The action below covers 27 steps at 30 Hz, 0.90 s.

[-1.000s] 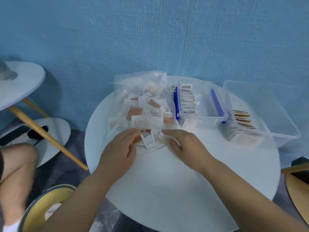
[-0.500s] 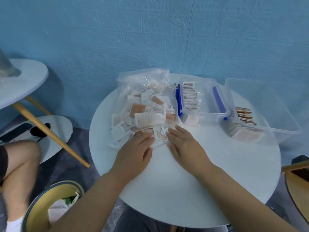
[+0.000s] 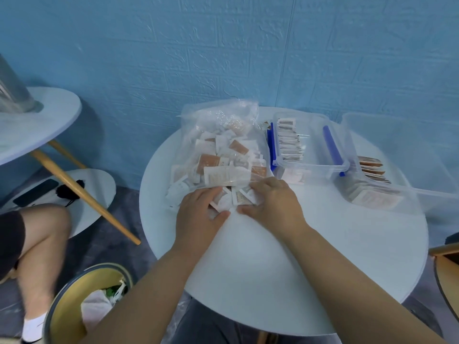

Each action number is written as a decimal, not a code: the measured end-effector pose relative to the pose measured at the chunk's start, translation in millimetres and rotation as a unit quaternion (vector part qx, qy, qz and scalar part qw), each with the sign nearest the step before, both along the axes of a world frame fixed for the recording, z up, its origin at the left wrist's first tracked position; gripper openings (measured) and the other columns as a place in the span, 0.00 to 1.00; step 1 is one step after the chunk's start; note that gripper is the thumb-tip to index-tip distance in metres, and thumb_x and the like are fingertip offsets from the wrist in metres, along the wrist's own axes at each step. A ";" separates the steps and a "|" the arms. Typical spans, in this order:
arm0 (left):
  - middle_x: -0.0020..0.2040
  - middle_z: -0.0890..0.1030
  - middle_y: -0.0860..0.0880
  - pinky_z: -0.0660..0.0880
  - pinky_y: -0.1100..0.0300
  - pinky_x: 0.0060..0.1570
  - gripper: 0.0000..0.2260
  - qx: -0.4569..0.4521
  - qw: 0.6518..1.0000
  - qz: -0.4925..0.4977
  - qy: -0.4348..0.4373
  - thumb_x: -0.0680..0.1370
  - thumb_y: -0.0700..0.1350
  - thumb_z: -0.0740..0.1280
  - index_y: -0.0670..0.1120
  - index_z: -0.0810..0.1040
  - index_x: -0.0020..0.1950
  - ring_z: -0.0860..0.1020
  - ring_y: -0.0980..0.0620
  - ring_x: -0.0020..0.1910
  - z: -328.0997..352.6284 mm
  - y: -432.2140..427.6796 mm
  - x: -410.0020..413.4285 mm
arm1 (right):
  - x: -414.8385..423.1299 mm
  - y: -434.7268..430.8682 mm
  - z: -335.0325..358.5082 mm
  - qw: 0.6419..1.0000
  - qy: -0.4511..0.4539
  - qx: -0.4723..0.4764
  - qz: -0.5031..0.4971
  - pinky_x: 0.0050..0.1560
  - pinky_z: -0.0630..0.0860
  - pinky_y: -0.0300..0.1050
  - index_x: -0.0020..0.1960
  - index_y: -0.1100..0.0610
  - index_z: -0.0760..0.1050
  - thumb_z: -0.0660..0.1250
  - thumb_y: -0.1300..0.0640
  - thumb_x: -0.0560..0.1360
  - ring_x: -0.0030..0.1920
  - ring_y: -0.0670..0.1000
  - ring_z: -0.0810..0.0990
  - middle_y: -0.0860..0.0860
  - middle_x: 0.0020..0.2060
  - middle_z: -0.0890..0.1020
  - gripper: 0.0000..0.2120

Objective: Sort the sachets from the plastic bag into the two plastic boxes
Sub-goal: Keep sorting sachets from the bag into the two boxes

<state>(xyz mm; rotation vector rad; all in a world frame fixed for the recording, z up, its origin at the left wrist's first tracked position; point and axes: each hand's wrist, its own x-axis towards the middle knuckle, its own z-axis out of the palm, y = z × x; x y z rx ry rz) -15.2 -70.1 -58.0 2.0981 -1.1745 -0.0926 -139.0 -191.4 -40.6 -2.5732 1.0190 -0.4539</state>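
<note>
Thumbs nearly meet now, closer than before; left hand [image 3: 200,216] and right hand [image 3: 274,204] curl round sachets [image 3: 239,197].

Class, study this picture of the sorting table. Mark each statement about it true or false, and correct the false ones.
1. The left hand and right hand are both at the loose sachets at the bag's near end. True.
2. The bag lies left of the blue-clipped box and the far-right box. True.
3. The blue-clipped box is empty. False: a row of sachets stands inside it.
4. The right hand is reaching into the far-right box. False: it is at the bag, well away from that box.
</note>
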 end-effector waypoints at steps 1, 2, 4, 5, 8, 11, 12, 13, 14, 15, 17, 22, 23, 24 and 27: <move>0.59 0.76 0.54 0.66 0.63 0.61 0.22 -0.018 0.999 0.006 0.025 0.70 0.44 0.73 0.50 0.75 0.64 0.72 0.53 0.59 0.9 -0.9 -2.5 | 1.8 1.5 -0.6 1.000 -0.002 0.003 -0.007 0.58 0.67 0.44 0.62 0.53 0.75 0.72 0.42 0.66 0.58 0.55 0.72 0.52 0.58 0.76 0.28; 0.56 0.77 0.55 0.68 0.65 0.59 0.21 -0.045 0.997 0.011 0.054 0.71 0.42 0.72 0.51 0.75 0.63 0.74 0.57 0.56 2.7 -1.0 -6.3 | 2.5 2.2 -1.5 1.000 -0.005 0.004 -0.012 0.58 0.66 0.43 0.62 0.53 0.75 0.72 0.42 0.66 0.58 0.55 0.72 0.52 0.58 0.76 0.28; 0.50 0.76 0.57 0.67 0.76 0.51 0.17 -0.102 0.990 0.026 0.092 0.73 0.39 0.70 0.49 0.77 0.60 0.75 0.65 0.48 6.9 -0.9 -14.1 | 0.9 1.6 -1.8 1.000 -0.019 -0.005 -0.021 0.55 0.66 0.41 0.62 0.52 0.75 0.71 0.46 0.68 0.56 0.54 0.74 0.51 0.57 0.77 0.24; 0.48 0.76 0.57 0.66 0.79 0.48 0.15 -0.130 0.987 0.035 0.092 0.73 0.38 0.69 0.48 0.79 0.59 0.75 0.67 0.46 8.1 -0.8 -16.5 | -1.2 1.2 -1.2 0.999 -0.027 -0.009 -0.023 0.53 0.66 0.40 0.61 0.51 0.75 0.70 0.48 0.70 0.56 0.53 0.74 0.51 0.56 0.78 0.21; 0.44 0.78 0.53 0.68 0.79 0.43 0.07 -0.182 0.979 0.059 0.063 0.75 0.39 0.68 0.44 0.80 0.52 0.75 0.68 0.44 8.7 -1.1 -17.9 | -7.2 -0.4 3.7 0.999 -0.036 -0.010 -0.014 0.47 0.66 0.38 0.57 0.49 0.78 0.69 0.52 0.71 0.52 0.51 0.76 0.48 0.53 0.81 0.15; 0.43 0.79 0.57 0.71 0.77 0.41 0.04 -0.196 0.973 0.076 0.100 0.77 0.42 0.65 0.48 0.78 0.51 0.76 0.69 0.41 8.3 -1.2 -17.5 | -12.9 -4.3 9.9 0.999 -0.039 0.000 0.006 0.43 0.70 0.40 0.51 0.51 0.81 0.68 0.53 0.72 0.46 0.52 0.79 0.49 0.45 0.83 0.09; 0.43 0.78 0.59 0.71 0.77 0.41 0.04 -0.196 0.971 0.081 0.112 0.78 0.43 0.64 0.50 0.75 0.51 0.77 0.69 0.40 8.7 -0.7 -17.8 | -14.4 -6.6 10.5 0.999 -0.046 0.002 0.012 0.44 0.73 0.43 0.50 0.52 0.81 0.68 0.53 0.72 0.44 0.53 0.80 0.50 0.43 0.83 0.08; 0.44 0.78 0.60 0.71 0.77 0.41 0.04 -0.197 0.970 0.084 0.117 0.78 0.44 0.64 0.52 0.74 0.51 0.77 0.68 0.40 8.7 -0.4 -18.1 | -15.6 -9.2 10.9 0.998 -0.059 0.007 0.014 0.45 0.74 0.45 0.50 0.53 0.81 0.68 0.54 0.72 0.43 0.54 0.80 0.51 0.42 0.84 0.08; 0.45 0.77 0.61 0.71 0.77 0.41 0.04 -0.197 0.969 0.087 0.117 0.78 0.44 0.63 0.52 0.73 0.52 0.77 0.67 0.41 8.6 -0.3 -18.1 | -16.5 -11.4 10.9 0.997 -0.075 0.014 0.015 0.45 0.75 0.46 0.51 0.53 0.81 0.67 0.56 0.72 0.43 0.54 0.80 0.52 0.42 0.84 0.08; 0.45 0.77 0.61 0.71 0.77 0.41 0.04 -0.198 0.969 0.088 0.117 0.78 0.45 0.63 0.51 0.74 0.52 0.77 0.66 0.42 7.9 0.1 -17.6 | -17.1 -12.9 11.7 0.996 -0.091 0.014 0.015 0.45 0.75 0.45 0.53 0.53 0.81 0.66 0.58 0.73 0.43 0.54 0.81 0.52 0.43 0.84 0.10; 0.48 0.79 0.59 0.74 0.73 0.43 0.07 -0.200 0.967 0.090 0.129 0.78 0.46 0.63 0.48 0.76 0.55 0.79 0.61 0.45 6.8 0.4 -17.5 | -18.4 -14.6 13.2 0.993 -0.117 -0.001 0.013 0.44 0.73 0.41 0.58 0.53 0.79 0.65 0.60 0.73 0.42 0.54 0.81 0.53 0.45 0.84 0.14; 0.47 0.81 0.54 0.78 0.66 0.41 0.06 -0.224 0.944 0.097 0.222 0.79 0.43 0.63 0.48 0.76 0.54 0.82 0.58 0.42 11.8 2.7 -21.7 | -17.1 -4.0 22.1 0.957 -0.261 0.124 -0.004 0.48 0.78 0.43 0.57 0.55 0.79 0.66 0.62 0.75 0.40 0.50 0.79 0.48 0.46 0.81 0.11; 0.47 0.81 0.55 0.77 0.69 0.39 0.06 -0.228 0.938 0.097 0.244 0.79 0.42 0.63 0.48 0.76 0.53 0.82 0.59 0.41 14.7 3.7 -23.5 | -15.7 0.7 25.4 0.938 -0.287 0.196 -0.009 0.48 0.79 0.46 0.56 0.53 0.79 0.65 0.62 0.75 0.41 0.52 0.81 0.48 0.47 0.81 0.11; 0.46 0.81 0.56 0.75 0.71 0.38 0.06 -0.228 0.933 0.094 0.262 0.79 0.42 0.62 0.49 0.76 0.53 0.82 0.60 0.40 16.9 5.5 -25.4 | -14.3 6.6 28.2 0.910 -0.310 0.274 -0.007 0.47 0.80 0.45 0.54 0.52 0.79 0.65 0.63 0.75 0.43 0.51 0.82 0.50 0.49 0.82 0.11; 0.46 0.82 0.58 0.74 0.73 0.37 0.06 -0.230 0.917 0.074 0.317 0.79 0.43 0.62 0.52 0.77 0.52 0.81 0.61 0.41 22.1 13.0 -34.0 | -10.8 23.6 28.3 0.848 -0.337 0.409 0.012 0.41 0.80 0.37 0.50 0.54 0.77 0.65 0.67 0.74 0.40 0.45 0.82 0.54 0.44 0.83 0.11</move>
